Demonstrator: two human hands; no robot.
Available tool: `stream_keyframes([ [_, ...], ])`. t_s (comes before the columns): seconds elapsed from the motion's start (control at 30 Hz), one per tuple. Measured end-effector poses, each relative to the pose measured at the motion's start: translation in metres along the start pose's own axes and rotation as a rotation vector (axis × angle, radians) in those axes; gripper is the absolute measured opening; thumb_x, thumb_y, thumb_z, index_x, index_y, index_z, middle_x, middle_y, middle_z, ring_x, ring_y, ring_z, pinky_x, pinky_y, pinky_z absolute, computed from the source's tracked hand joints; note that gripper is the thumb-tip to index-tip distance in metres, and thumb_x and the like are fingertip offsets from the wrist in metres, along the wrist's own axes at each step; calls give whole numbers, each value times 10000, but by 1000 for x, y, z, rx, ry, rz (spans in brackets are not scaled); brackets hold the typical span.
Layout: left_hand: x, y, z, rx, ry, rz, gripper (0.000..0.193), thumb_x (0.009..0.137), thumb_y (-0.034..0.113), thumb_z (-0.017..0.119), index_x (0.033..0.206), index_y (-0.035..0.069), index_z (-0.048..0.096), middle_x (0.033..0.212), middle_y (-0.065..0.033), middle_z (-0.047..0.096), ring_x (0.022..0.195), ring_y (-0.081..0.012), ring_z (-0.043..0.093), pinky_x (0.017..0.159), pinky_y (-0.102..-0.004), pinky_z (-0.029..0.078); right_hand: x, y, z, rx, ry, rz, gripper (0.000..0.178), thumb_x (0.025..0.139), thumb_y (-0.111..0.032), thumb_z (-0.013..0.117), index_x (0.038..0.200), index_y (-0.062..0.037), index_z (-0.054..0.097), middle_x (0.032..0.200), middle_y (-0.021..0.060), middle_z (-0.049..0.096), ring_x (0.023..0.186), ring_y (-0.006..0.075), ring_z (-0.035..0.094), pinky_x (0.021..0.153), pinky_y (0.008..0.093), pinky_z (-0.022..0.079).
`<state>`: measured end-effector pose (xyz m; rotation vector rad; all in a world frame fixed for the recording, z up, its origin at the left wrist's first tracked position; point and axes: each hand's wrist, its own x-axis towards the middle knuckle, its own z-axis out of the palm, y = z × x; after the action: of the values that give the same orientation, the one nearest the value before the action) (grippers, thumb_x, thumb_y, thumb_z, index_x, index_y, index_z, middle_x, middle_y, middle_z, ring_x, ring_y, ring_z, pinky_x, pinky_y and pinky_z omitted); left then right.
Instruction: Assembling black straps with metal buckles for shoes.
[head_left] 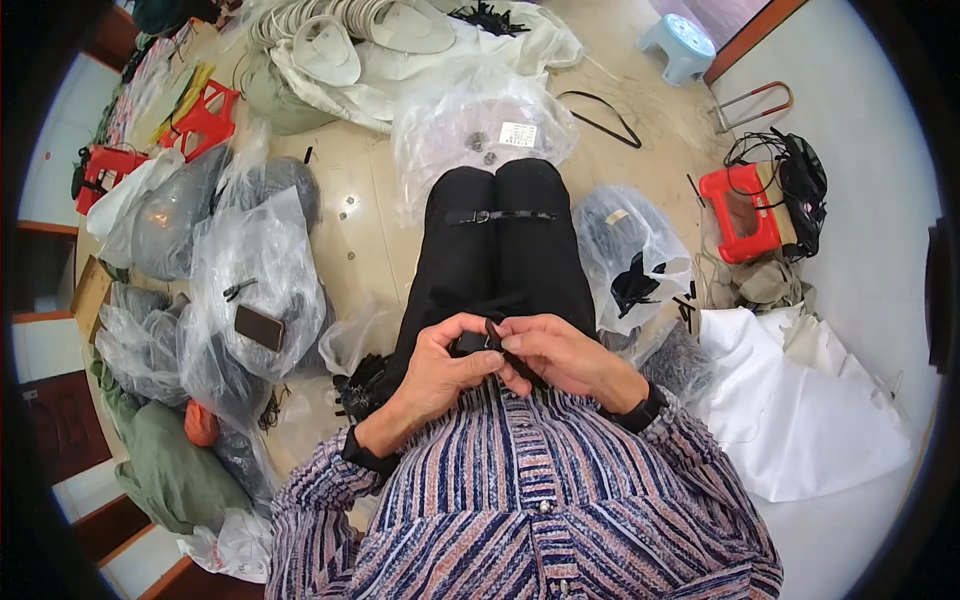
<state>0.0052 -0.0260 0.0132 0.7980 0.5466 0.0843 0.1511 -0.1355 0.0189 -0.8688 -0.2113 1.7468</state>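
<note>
Close to my waist, my left hand (450, 358) is closed on a dark strap (491, 334), fingers curled around it. My right hand (560, 355) pinches the same strap from the other side, thumb and fingertips pressed together. Much of the strap is hidden by my fingers and blends with my black trousers. Across my thighs near the knees lies a narrow black strap with a small metal buckle (483, 216), touched by neither hand.
Clear plastic bags (250, 240) crowd the left, with a phone (260, 328) on one. A plastic-wrapped bundle (450, 120) lies beyond my knees. To the right are a bag with black pieces (637, 285), a red stool (738, 212) and white cloth (800, 400).
</note>
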Motion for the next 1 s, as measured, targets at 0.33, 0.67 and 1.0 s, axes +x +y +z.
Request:
stream_keyframes([
  [0.33,-7,11,0,58,48,-96,220,737,15,676,953,18,633,668,-2,585,500,-12,437,429,-160,300,-7,-2,-3,-124,-30,115,204,880,-235,538,843,-35,549,634,-41,449,516,23,339,445,179,252],
  [0.67,-11,7,-3,-105,44,-45,445,731,-51,626,1158,9,519,741,34,509,565,-13,401,480,-155,297,-6,9,-12,63,-84,2,201,888,-244,522,859,-46,539,597,-57,424,497,29,329,435,177,241],
  [1.0,2,-2,-4,-88,129,28,213,760,-13,628,962,34,576,656,32,497,484,-18,375,420,-169,259,8,5,6,-295,131,-132,193,894,-207,512,948,-22,502,705,3,500,587,79,468,538,205,394],
])
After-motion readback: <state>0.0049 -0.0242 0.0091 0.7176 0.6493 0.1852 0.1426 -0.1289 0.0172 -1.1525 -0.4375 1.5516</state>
